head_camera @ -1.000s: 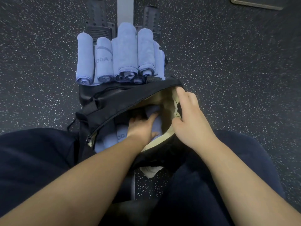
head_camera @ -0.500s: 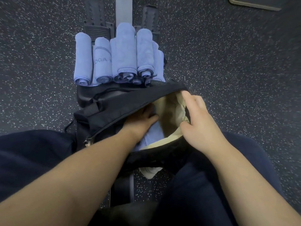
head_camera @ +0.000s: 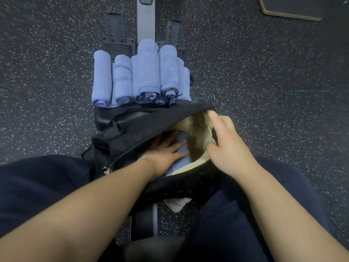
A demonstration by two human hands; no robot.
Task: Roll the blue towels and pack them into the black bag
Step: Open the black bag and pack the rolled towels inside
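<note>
The black bag [head_camera: 139,127] lies open between my knees, its cream lining [head_camera: 198,137] showing. My left hand [head_camera: 166,150] is inside the bag, fingers straight, pressing flat on a blue towel [head_camera: 181,154] packed there. My right hand [head_camera: 226,144] grips the right edge of the bag's opening, thumb inside against the lining, holding it open. Several rolled blue towels [head_camera: 141,78] lie side by side just beyond the bag; one bears grey lettering [head_camera: 122,80].
The rolled towels rest on a black and grey piece of gym equipment [head_camera: 146,25] with two black footrests. Dark speckled rubber floor [head_camera: 264,82] surrounds everything. A dark mat [head_camera: 290,8] lies at the top right. My legs in dark trousers flank the bag.
My left hand has slid deeper and leftward in the bag and now lies flat on the towel. My right hand has shifted slightly along the bag's rim, widening the opening.
</note>
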